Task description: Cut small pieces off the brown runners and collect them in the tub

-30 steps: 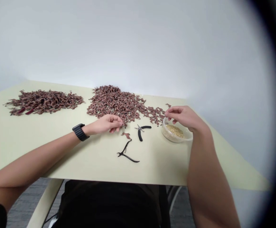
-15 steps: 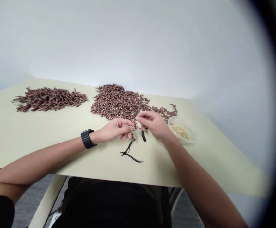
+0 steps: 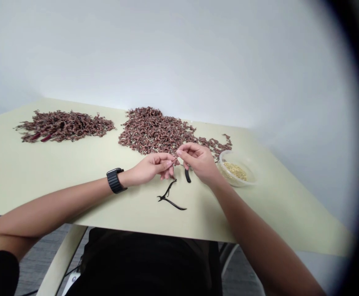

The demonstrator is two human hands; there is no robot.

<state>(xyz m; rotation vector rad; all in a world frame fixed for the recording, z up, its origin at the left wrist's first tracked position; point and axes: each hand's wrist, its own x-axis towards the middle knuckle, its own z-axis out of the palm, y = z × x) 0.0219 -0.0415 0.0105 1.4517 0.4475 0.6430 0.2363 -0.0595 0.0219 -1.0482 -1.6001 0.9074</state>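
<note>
My left hand (image 3: 150,169), with a black watch (image 3: 115,180) at the wrist, pinches a small reddish-brown piece (image 3: 174,162) between thumb and fingers. Close against it, my right hand (image 3: 199,160) has thumb and forefinger pressed together at the same piece; whatever lies in that pinch is too small to make out. A curved black handle (image 3: 187,176) shows below the right fingers, and I cannot tell whether it is held or lies on the table. Nearer to me, black nippers (image 3: 166,199) lie with their handles spread.
Behind my hands spreads a large heap of reddish-brown pieces (image 3: 154,129), trailing off to the right. Another heap (image 3: 68,125) lies at the left. A clear round bowl (image 3: 251,183) with small yellow bits stands beside my right forearm on the pale yellow table (image 3: 130,213), against a wall.
The fingertips of both hands have shifted slightly around the small piece. The view has moved a little; the nippers, heaps and bowl stay in place.
</note>
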